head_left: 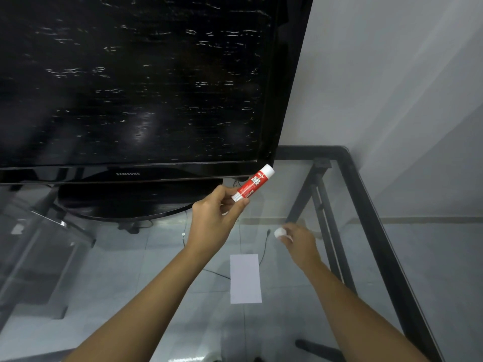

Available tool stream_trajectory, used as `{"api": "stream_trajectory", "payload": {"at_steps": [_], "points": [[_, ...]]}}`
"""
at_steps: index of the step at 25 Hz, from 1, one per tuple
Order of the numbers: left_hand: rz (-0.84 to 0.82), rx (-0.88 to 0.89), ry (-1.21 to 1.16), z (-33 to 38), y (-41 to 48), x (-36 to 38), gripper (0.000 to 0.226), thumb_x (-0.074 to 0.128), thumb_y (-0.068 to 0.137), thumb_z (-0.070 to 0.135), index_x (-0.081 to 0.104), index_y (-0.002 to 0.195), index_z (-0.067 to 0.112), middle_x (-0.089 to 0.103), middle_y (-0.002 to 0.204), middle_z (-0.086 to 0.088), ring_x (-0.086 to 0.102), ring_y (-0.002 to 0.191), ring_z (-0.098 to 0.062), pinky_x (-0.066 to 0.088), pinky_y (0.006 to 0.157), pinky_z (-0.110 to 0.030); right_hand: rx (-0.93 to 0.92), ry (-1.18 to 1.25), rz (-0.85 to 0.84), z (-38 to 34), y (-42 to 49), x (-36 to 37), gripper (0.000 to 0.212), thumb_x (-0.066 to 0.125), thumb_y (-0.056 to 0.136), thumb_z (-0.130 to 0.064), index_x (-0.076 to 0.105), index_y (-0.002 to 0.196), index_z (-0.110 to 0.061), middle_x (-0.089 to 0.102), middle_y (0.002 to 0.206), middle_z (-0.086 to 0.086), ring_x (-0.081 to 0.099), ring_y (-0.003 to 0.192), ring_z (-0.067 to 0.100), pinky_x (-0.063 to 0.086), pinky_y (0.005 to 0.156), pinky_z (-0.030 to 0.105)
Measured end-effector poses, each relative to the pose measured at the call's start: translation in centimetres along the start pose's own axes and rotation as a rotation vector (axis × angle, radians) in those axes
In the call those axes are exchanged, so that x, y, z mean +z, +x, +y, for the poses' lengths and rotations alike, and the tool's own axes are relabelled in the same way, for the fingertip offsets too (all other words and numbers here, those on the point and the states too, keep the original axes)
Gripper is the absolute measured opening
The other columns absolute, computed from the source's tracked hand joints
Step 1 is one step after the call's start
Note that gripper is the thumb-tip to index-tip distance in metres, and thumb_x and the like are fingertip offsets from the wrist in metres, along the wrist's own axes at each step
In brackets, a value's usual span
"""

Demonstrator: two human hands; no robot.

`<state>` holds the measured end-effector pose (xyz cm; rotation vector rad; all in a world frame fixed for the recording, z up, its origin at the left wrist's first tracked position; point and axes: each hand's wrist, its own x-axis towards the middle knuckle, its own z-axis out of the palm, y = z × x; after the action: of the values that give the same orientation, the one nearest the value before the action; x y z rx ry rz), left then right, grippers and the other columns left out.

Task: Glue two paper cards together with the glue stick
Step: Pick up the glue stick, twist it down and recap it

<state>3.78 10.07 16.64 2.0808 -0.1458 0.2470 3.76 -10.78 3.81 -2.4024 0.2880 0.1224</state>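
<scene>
A person's two bare forearms reach out over a clear glass tabletop with a black metal frame (366,194), and the work appears to be at the uncapping step, before any glue has gone on. The left hand (214,215) is raised above the glass with its fingers (239,205) closed around the lower end of a red and white plastic glue stick (252,182), a smooth cylinder printed with white lettering; the tube angles up and away from the fingertips toward the right. The right hand (298,239) is lower, near the glass, its fingertips pinched on a small round white cap (279,233), which looks like the stick's lid, though it is blurred. Whether the upper end of the tube is bare glue or plastic is not clear. A plain white rectangular paper card (245,278), flat and matte, lies on the glass below both sets of fingers, nearer the person, between the two wrists. Only one card outline shows; a second may lie under it, but that cannot be told. The next move likely calls for setting the cap down and bringing the stick's end down to rub over the card. Beyond the fingers stands a large glossy black television (136,82), its dark screen streaked with pale marks.
</scene>
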Motion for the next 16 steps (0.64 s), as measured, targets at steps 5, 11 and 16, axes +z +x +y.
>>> {"api": "stream_trajectory", "payload": {"at_steps": [5,11,16], "points": [[0.021,-0.015,-0.032,0.0,-0.3,-0.5,0.027,0.066,0.078,0.037,0.058,0.097,0.019,0.062,0.095,0.010,0.061,0.079,0.002,0.047,0.066,-0.002,0.043,0.862,0.071,-7.1,-1.8,-4.3,0.027,0.071,0.074,-0.044,0.060,0.099,-0.041,0.068,0.097,-0.024,0.063,0.092,-0.005,0.051,0.067,0.010],[-0.017,0.053,-0.029,0.4,-1.3,-1.0,0.033,0.066,0.077,0.037,0.062,0.100,0.014,0.061,0.099,0.009,0.062,0.080,-0.001,0.051,0.067,-0.007,-0.073,1.076,0.006,-11.0,-3.7,-7.5,0.041,0.072,0.062,-0.048,0.063,0.101,-0.037,0.066,0.113,-0.010,0.060,0.111,0.011,0.047,0.092,0.028],[0.092,0.077,-0.023,0.7,-1.8,-1.9,0.025,0.067,0.078,0.032,0.060,0.096,0.016,0.060,0.096,0.011,0.060,0.077,0.004,0.047,0.063,-0.003,-0.167,1.000,0.051,-11.5,-3.4,-9.0,0.031,0.069,0.073,-0.036,0.063,0.103,-0.034,0.069,0.104,-0.014,0.062,0.102,0.004,0.050,0.080,0.016]]}}
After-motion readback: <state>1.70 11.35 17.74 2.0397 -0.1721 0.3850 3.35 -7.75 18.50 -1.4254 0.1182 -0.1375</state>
